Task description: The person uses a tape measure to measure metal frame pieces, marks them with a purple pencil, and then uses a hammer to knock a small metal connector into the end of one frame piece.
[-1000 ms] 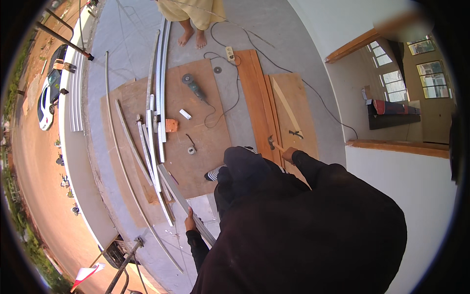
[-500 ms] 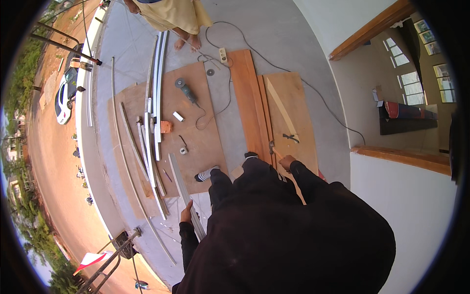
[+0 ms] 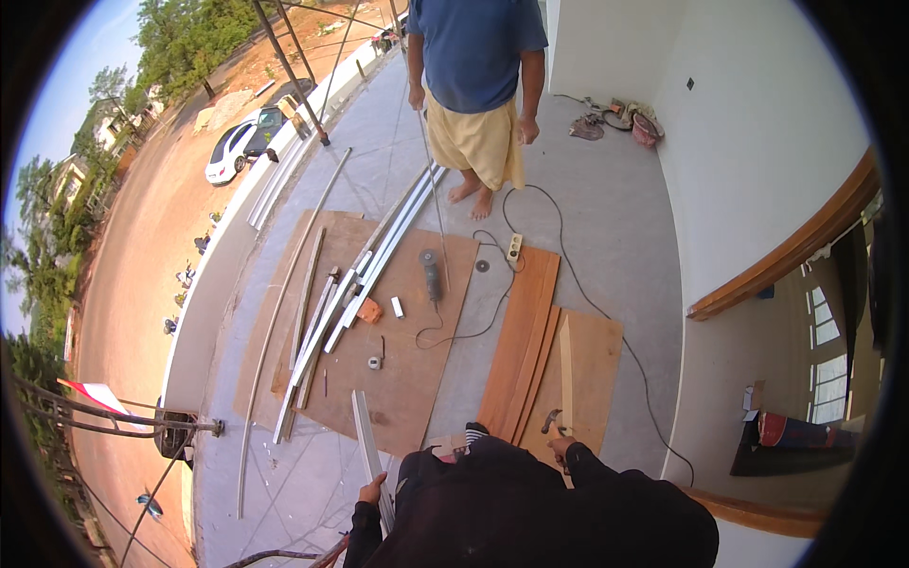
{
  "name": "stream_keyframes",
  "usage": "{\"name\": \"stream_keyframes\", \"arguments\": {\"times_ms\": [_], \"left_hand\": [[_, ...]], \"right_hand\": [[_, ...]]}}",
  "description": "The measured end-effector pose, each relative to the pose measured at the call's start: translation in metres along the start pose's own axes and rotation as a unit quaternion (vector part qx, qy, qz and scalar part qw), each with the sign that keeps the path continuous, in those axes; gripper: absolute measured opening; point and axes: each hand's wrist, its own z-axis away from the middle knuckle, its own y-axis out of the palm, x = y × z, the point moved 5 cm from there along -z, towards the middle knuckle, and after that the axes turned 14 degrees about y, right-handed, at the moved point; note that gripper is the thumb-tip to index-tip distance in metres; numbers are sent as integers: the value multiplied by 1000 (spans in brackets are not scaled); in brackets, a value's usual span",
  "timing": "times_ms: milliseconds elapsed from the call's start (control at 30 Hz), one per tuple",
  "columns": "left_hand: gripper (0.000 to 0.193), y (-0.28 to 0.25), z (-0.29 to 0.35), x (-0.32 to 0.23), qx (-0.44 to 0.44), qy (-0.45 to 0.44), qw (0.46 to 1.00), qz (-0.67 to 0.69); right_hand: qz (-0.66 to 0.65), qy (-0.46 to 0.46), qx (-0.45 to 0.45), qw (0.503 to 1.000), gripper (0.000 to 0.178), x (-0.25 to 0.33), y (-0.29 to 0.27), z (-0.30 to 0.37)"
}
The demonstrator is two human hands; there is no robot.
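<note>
My left hand (image 3: 373, 490) is wrapped round a pale metal channel (image 3: 366, 431), which points away from me over the brown board (image 3: 436, 398). In my right hand (image 3: 562, 449) is a hammer (image 3: 552, 419), its head above a thin sheet of plywood (image 3: 601, 364). Left of the hammer lie long reddish wooden planks (image 3: 521, 327). On the brown board between them and a bundle of metal profiles (image 3: 388, 246) are a tape measure (image 3: 376, 363), a pencil (image 3: 326, 382), a broken brick (image 3: 370, 310), a small white block (image 3: 398, 308) and an angle grinder (image 3: 431, 273).
A barefoot person (image 3: 478, 57) stands at the far side with a thin rod (image 3: 436, 199) beside them. A power cord (image 3: 606, 312) runs across the floor from a socket strip (image 3: 515, 248). A low wall (image 3: 204, 331) borders the left; a wooden door frame (image 3: 786, 241) stands right.
My view has tilted up and shifted, showing more of the standing person. The hammer's head now sits beyond my right hand over the plywood. My left hand keeps hold of the metal channel.
</note>
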Motion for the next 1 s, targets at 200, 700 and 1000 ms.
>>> {"name": "stream_keyframes", "arguments": {"times_ms": [200,700,1000], "left_hand": [[59,-7,12,84,-100,22,995,-11],[67,144,82,193,-66,-18,997,-41],[67,204,97,133,-120,-11,993,-15]], "right_hand": [[78,-49,-4,996,30,35,24,49],[270,-144,-122,944,33,30,-65,-20],[314,-124,-98,936,32,116,-114,-37]]}}
